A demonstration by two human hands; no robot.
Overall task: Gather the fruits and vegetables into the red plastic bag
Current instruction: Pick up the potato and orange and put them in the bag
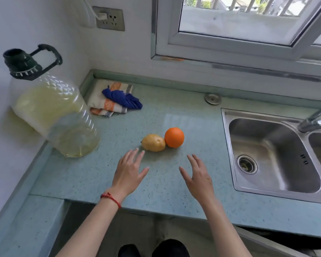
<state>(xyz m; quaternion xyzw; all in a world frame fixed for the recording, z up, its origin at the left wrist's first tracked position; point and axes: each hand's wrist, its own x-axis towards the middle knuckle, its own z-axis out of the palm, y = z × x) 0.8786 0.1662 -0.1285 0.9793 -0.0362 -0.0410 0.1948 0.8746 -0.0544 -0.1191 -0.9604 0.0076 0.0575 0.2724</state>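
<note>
Both the left hand (129, 170) and the right hand (197, 176) are hovering spread and empty over the speckled pale-green bench (92, 164), approaching the round, firm, smooth orange fruit (174, 137) and the yellow-brown, probably firm potato-like item (153, 142), each best cupped around its middle.

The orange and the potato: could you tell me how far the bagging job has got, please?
Nothing looks bagged. The orange and potato lie touching on the counter. The left hand and right hand are open and empty. No red bag is in view; both items remain.

Bare counter (100, 173) ahead; oil jug (52, 115) crowds left.
</note>
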